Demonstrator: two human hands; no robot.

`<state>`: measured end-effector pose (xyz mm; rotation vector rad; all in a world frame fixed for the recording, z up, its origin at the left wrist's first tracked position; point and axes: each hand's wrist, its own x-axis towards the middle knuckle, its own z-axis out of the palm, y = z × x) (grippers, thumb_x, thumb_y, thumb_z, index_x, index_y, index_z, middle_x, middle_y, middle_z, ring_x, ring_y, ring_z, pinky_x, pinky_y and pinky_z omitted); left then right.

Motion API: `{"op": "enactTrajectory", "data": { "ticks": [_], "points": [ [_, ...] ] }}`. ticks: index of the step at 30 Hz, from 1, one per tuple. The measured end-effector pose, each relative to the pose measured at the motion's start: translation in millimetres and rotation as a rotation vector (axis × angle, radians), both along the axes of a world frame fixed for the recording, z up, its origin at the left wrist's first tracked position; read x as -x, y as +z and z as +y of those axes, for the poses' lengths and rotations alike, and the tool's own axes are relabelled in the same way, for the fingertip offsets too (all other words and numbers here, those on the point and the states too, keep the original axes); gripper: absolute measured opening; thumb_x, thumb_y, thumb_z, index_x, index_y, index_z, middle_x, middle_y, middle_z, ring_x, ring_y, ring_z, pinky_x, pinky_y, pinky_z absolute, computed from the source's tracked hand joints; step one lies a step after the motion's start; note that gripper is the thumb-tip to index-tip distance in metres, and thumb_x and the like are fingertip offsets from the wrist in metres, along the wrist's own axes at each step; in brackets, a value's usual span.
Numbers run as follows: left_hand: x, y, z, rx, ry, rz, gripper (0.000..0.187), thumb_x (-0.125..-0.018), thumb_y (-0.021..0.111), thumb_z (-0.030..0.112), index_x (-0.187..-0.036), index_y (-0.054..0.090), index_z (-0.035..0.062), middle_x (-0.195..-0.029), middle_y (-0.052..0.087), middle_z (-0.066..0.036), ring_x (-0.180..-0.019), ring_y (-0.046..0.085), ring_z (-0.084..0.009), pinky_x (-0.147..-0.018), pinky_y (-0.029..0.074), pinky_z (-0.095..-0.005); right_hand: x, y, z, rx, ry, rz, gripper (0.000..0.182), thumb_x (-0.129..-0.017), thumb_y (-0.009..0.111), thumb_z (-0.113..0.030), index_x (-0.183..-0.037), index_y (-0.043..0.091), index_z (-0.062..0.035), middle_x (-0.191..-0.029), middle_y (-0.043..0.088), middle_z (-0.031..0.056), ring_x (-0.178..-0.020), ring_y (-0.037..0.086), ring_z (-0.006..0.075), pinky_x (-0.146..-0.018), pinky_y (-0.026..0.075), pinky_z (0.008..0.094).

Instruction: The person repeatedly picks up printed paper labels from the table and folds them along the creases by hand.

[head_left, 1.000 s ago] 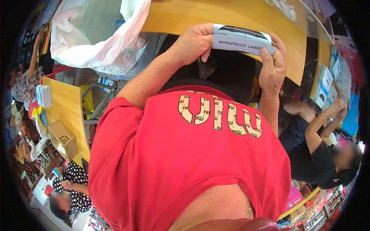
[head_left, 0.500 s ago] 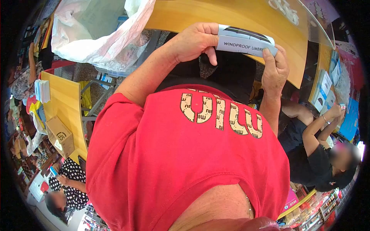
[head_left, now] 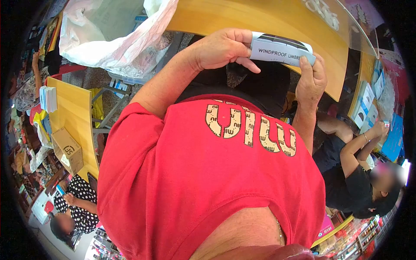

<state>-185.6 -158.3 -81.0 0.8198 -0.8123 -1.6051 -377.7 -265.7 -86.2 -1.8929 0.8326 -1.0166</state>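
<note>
A folded printed paper [head_left: 277,53] is held up between my two hands, above my lap and near the table edge. Its light face reads "WINDPROOF UMBRE…", and a dark umbrella picture shows along the upper fold. My left hand [head_left: 225,50] pinches its left end, with a lower finger stretched out below. At the lower right corner, my right hand [head_left: 311,80] grips it with the thumb on the front, covering the end of the lettering. The fingers behind the paper are partly hidden.
A wooden table [head_left: 216,17] lies ahead, with a clear panel [head_left: 353,26] at its right. A white plastic bag [head_left: 112,56] stands at the left. A side table [head_left: 71,104] bears a stack of paper [head_left: 48,99] and a carton [head_left: 68,151]. Other people [head_left: 82,203] sit on both sides.
Both hands and the folded paper have shifted slightly right and down in view. The grip on the paper looks the same.
</note>
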Motion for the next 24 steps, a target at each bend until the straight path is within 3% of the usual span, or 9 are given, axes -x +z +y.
{"op": "enactTrajectory", "data": {
  "ticks": [14,19,24],
  "points": [
    [7,-6,-2,0.052,0.010,0.049,0.040,-0.076,0.039,-0.003,-0.117,0.041,-0.0045,-0.114,0.048,-0.015,-0.105,0.047,-0.0225,-0.086,0.043,-0.0362,0,-2,0,0.024,-0.055,-0.009,0.011,-0.076,0.054,-0.005,-0.082,0.056,0.0051,-0.087,0.053,0.0094,-0.081,0.050,0.0153,-0.072,0.040,0.0254],
    [19,-8,-5,-0.021,0.172,-0.042,0.029,-0.084,0.048,0.013,-0.110,0.048,-0.0016,-0.105,0.053,-0.011,-0.097,0.052,-0.0177,-0.079,0.047,-0.0314,0,-2,1,0.142,-0.088,0.039,0.010,-0.075,0.055,-0.006,-0.079,0.056,0.0041,-0.086,0.054,0.0119,-0.080,0.051,0.0183,-0.070,0.041,0.0267],
    [24,-7,-7,-0.020,0.245,-0.032,0.027,-0.085,0.046,0.015,-0.107,0.050,-0.0007,-0.101,0.056,-0.010,-0.091,0.055,-0.0164,-0.074,0.050,-0.0291,1,0,1,0.216,-0.085,0.058,0.009,-0.075,0.056,-0.005,-0.076,0.055,0.0036,-0.086,0.054,0.0122,-0.079,0.051,0.0191,-0.068,0.040,0.0271]
  ]
}}
